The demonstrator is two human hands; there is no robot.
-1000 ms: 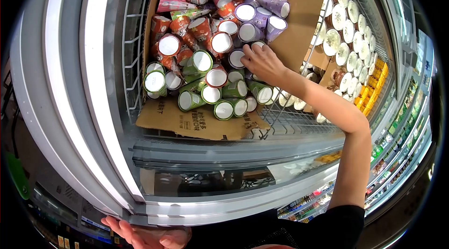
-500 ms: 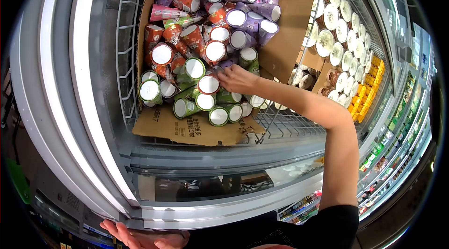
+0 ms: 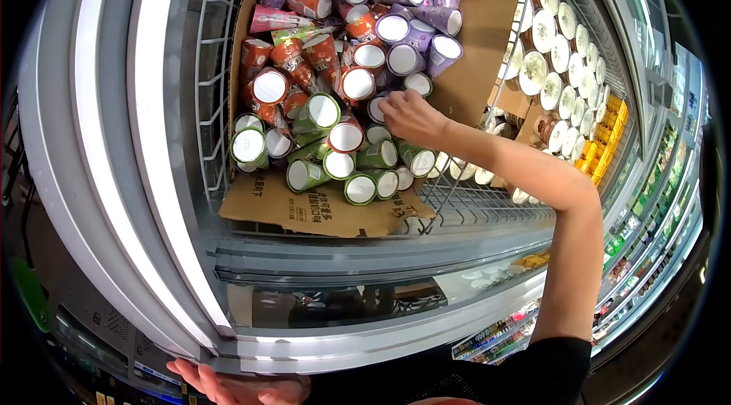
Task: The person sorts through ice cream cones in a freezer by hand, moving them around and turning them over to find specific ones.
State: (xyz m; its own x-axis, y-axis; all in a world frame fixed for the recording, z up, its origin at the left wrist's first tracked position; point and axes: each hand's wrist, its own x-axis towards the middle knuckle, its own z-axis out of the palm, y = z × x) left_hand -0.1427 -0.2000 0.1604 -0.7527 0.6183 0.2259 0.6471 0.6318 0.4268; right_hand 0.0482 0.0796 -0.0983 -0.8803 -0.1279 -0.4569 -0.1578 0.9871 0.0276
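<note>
The right hand (image 3: 411,117) curls over cones (image 3: 346,135) in the cardboard box (image 3: 480,24) — whether it grips one, I cannot tell. Below the box, the left hand (image 3: 236,388) lies spread on the freezer rim (image 3: 304,352) — shop shelves (image 3: 647,230) to the box's right.

We count one brown cardboard box (image 3: 320,211). Its near end: at least eight green-wrapped ice-cream cones (image 3: 324,110), white round lids. Far end: about seven purple-wrapped cones (image 3: 403,58). Left side: at least six orange-wrapped cones (image 3: 268,87). Two hands: right hand (image 3: 411,117) inside the box, left hand (image 3: 236,387) below it.

Bright, even overhead light; strong fisheye bending with black corners, glare streaks on the freezer lid (image 3: 335,283).
</note>
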